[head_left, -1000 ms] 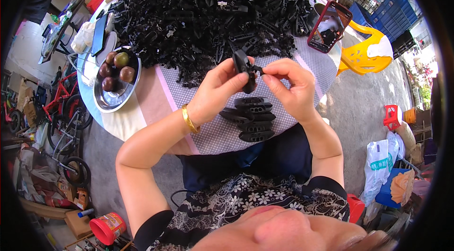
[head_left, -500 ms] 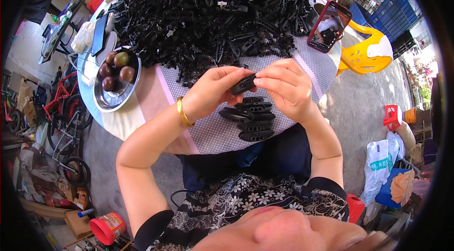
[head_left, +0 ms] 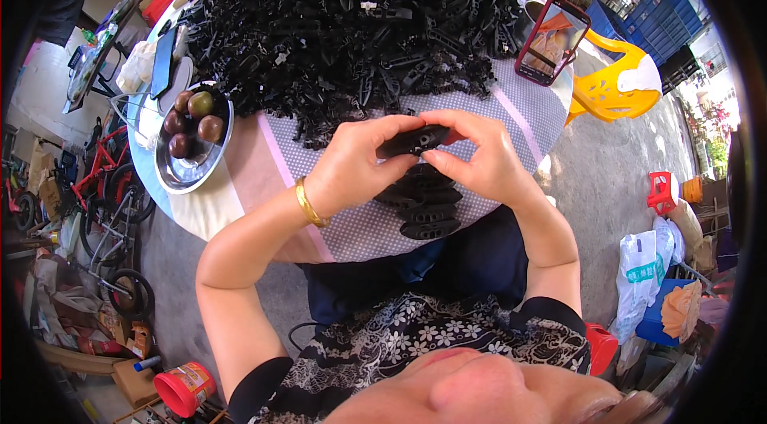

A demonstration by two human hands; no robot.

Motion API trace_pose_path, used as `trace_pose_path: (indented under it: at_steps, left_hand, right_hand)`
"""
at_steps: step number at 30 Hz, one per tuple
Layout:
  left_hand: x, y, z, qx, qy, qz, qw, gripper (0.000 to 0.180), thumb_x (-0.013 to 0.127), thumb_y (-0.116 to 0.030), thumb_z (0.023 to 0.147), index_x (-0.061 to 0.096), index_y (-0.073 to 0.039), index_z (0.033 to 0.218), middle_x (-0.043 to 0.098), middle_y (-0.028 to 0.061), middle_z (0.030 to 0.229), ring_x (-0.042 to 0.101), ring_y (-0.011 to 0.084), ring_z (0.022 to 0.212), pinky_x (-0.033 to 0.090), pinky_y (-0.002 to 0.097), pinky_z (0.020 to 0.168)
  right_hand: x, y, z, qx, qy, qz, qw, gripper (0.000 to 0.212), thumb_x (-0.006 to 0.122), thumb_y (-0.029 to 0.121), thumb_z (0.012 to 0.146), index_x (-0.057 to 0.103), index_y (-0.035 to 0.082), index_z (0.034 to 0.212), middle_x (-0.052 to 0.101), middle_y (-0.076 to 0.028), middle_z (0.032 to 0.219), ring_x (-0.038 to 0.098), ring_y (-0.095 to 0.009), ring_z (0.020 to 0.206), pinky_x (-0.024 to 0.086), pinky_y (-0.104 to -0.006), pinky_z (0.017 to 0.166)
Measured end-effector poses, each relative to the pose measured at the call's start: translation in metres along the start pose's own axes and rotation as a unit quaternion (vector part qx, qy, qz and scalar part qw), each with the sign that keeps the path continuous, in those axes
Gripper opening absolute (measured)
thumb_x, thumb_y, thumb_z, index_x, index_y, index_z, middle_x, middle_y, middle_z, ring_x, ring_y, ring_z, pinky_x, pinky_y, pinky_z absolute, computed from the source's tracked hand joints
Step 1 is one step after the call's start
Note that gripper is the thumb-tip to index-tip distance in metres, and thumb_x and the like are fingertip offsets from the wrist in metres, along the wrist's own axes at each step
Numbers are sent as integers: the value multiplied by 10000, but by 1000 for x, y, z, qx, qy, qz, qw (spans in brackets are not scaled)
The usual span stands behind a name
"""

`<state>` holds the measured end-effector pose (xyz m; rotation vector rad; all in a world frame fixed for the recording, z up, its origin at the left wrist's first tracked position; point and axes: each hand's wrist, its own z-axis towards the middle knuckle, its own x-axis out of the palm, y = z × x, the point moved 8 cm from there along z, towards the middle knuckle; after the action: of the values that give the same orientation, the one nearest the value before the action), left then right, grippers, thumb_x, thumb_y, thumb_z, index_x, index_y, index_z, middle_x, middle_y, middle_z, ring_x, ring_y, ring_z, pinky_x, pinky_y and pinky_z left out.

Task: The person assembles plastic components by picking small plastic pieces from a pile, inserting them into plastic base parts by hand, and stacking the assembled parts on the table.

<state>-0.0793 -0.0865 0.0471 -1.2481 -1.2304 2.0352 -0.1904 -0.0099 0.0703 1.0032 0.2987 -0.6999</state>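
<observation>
A small black plastic part [head_left: 413, 142], long and rounded with holes in it, is gripped between my two hands above the near side of the table. My left hand [head_left: 349, 162], below a gold bangle, pinches its left end with thumb and fingers. At the other end, my right hand [head_left: 477, 154] has its thumb and forefinger closed on the part. Just below my hands lies a short stack of similar black plastic parts [head_left: 430, 214], partly covered by them. Beyond my fingers a large heap of loose black plastic pieces [head_left: 351, 32] spreads over the table.
The round table wears a patterned cloth [head_left: 351, 240]. At left stands a metal bowl of round dark fruit [head_left: 192, 176], near a blue-screened phone [head_left: 163, 63]. Another phone [head_left: 553, 40] stands upright at right, before a yellow plastic chair [head_left: 615, 92]. Bicycles [head_left: 120, 224] stand farther left.
My right hand has shifted left and turned, its thumb now at the lower side of the part. The part is held more level, and my left hand's grip has changed. The upright phone's picture has changed.
</observation>
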Motion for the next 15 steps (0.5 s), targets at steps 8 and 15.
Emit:
trace_pose_path:
  at_steps: [8,15]
  left_hand:
    - [3,-5,0,9,0,35,999,389,681,2,759,598,-8,1139,672,118,980,655,151,869,528,265,724]
    - [-44,5,12,77,-154,174,970,305,610,29,802,629,-54,1095,621,88,1062,606,149,879,490,247,620]
  right_hand:
    - [2,-17,-2,50,39,67,996,332,737,107,731,651,-3,1032,684,-116,874,651,-191,709,512,-270,663]
    - [16,-55,-9,181,209,88,957,282,707,217,757,678,24,960,658,-82,751,590,-118,636,465,-263,594]
